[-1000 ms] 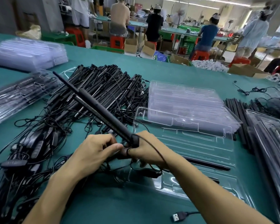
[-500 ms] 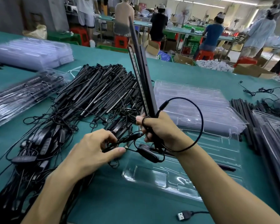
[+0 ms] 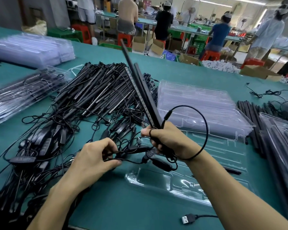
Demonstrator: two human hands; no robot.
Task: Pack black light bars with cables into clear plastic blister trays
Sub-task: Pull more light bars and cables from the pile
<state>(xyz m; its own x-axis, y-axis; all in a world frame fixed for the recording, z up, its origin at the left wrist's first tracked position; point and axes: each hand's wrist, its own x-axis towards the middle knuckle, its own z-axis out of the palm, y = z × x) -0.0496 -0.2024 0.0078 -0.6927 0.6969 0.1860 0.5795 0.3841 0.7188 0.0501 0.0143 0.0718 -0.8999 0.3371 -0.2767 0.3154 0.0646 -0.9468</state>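
Black light bars [image 3: 140, 90], two of them by the look of it, are now standing nearly upright in the right hand [image 3: 166, 141], which is clenched round their bottom ends. A second ago they were lying low and pointing off to the left over the pile [image 3: 93, 93], so they've been lifted clear of the tangle. Their cable [image 3: 205, 130] now swings in a big loop around the right wrist, with the little controller [image 3: 161, 163] dangling just over the open clear tray [image 3: 156, 181]. Left hand [image 3: 93, 156] is pinching the cable strands between thumb and fingers, seems to be sorting them out. My read: picking's done, the cable needs gathering up next, then the lot goes down in the tray on the tabletop [image 3: 115, 205]. Nothing from this pair is seated yet.
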